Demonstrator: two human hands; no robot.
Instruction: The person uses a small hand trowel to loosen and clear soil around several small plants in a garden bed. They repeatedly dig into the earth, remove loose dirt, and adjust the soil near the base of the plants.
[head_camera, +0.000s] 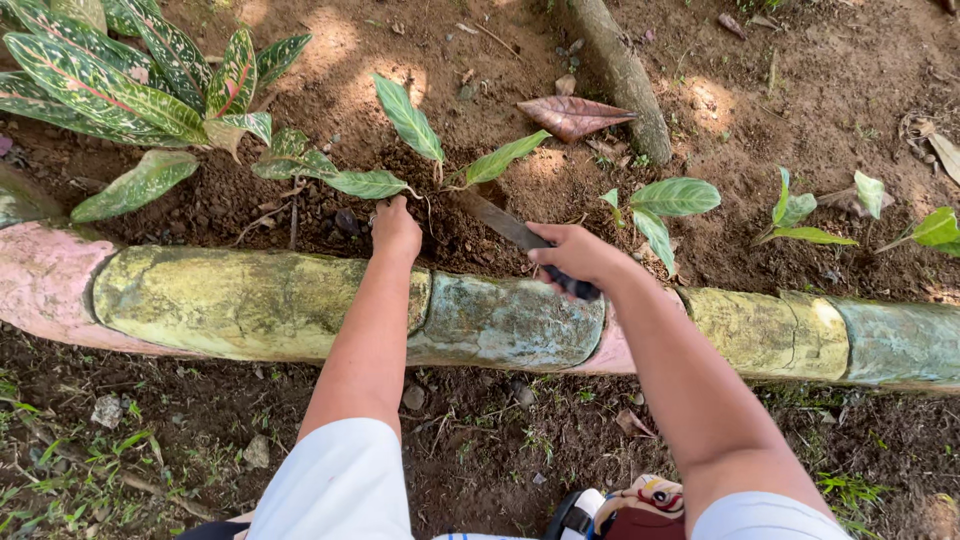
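Pressing down into loose dark soil (300, 200), the left hand (396, 229) sits closed at the base of a small seedling (420, 140) with pointed green-and-cream leaves; whether it pinches the stem or only firms the earth around it cannot be told. The right hand (578, 256) has its grip clamped on the dark handle of a long blade (505, 224), whose tip digs into the ground just right of the left hand, under the seedling. By the look of it, the planting or loosening step is under way; the next move seems to call for care that the edge stays off the left fingers and the thin stem. Nearer the body than both hands runs a curved border of mossy, pink-and-green painted cylinders (260, 300). No packages, labels or signs show anywhere.
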